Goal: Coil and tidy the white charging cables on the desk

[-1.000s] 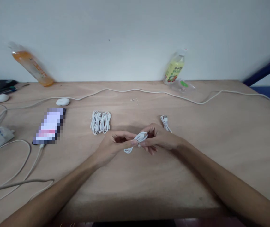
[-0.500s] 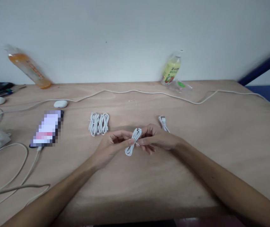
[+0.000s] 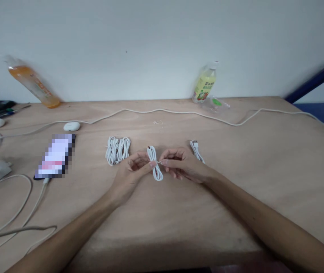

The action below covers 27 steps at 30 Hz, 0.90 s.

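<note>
A coiled white cable [image 3: 156, 170] is pinched at its middle between the thumb and fingers of my left hand [image 3: 135, 167]. From the coil's middle a thin white tie [image 3: 160, 162] sticks out to the right, and my right hand [image 3: 183, 163] pinches its end. Several coiled white cables [image 3: 118, 150] lie side by side on the table just beyond my left hand. Another white cable, with a USB plug [image 3: 196, 151], lies beyond my right hand and is partly covered by it.
A phone [image 3: 55, 156] with a cable plugged in lies left, near a white case [image 3: 71, 126]. A long white cord [image 3: 158, 110] crosses the table [image 3: 156, 227]. An orange bottle [image 3: 33, 85] and a yellow-green bottle [image 3: 205, 84] stand by the wall. Small tie pieces lie centrally.
The held coil has turned from leaning right to leaning left at its top. My right hand has drawn slightly away from it, and the tie now shows stretched between them.
</note>
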Each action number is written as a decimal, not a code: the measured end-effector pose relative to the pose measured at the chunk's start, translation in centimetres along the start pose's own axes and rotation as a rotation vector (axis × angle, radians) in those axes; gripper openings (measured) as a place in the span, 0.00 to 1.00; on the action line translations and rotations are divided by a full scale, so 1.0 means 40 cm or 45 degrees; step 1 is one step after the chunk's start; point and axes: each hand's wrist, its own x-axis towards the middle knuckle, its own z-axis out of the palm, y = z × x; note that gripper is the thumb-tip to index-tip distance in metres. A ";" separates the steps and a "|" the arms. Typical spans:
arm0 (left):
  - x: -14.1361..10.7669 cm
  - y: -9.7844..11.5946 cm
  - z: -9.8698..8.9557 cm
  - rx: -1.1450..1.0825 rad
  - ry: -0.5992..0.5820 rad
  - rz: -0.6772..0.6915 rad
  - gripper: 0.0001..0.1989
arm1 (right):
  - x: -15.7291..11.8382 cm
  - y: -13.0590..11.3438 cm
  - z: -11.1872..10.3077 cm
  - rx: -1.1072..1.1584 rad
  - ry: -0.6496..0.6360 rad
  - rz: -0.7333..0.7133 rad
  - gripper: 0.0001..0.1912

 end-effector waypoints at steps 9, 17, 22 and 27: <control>0.005 0.000 0.002 -0.010 0.050 0.054 0.15 | -0.003 0.021 0.026 -0.178 0.210 -0.222 0.14; 0.001 0.002 0.002 0.046 0.040 0.082 0.15 | -0.010 0.021 0.037 -0.266 0.254 -0.257 0.15; -0.001 0.004 -0.002 0.115 -0.015 0.089 0.14 | -0.005 0.017 0.025 -0.260 0.179 -0.208 0.16; 0.000 0.000 -0.006 0.110 -0.049 0.091 0.13 | -0.006 0.014 0.026 -0.249 0.154 -0.209 0.15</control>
